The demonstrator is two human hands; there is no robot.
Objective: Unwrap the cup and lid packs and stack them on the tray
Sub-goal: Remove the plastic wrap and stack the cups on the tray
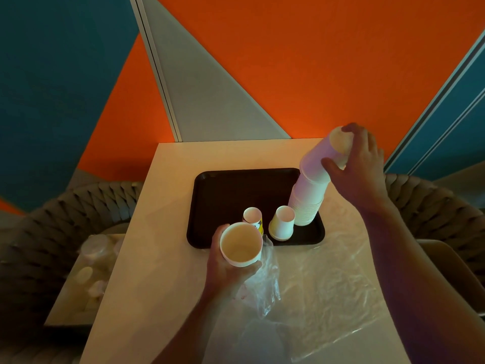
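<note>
The tall stack of white cups (308,198) stands upside down at the near right corner of the dark tray (225,195), and it leans toward the tray's right edge, which is the main worry here. The right hand (359,164) grips the top cups of the stack, thumb on one side and fingers curled over the upturned base; if it pulls sideways or lets go while the column is off plumb, the whole run could topple off the tray onto the table (168,232). The upper cups also sit at a slightly different angle from the lower ones, so the stack may part there instead of moving as one. The left hand (231,264) holds a single cup (241,244) mouth-up, fingers wrapped round its wall, just over the tray's near edge. Two lone inverted cups, a plain one (282,223) and a printed one (252,216), stand near that edge beside the stack's foot, close enough to be knocked over by a falling column. Loose clear wrapping (328,282) lies across the near right part of the table and could snag a forearm or slide underfoot of anything set on it. What looks like wrapped lid packs (94,258) sits on a lower surface off the table's left edge, though the dim view leaves that uncertain.
</note>
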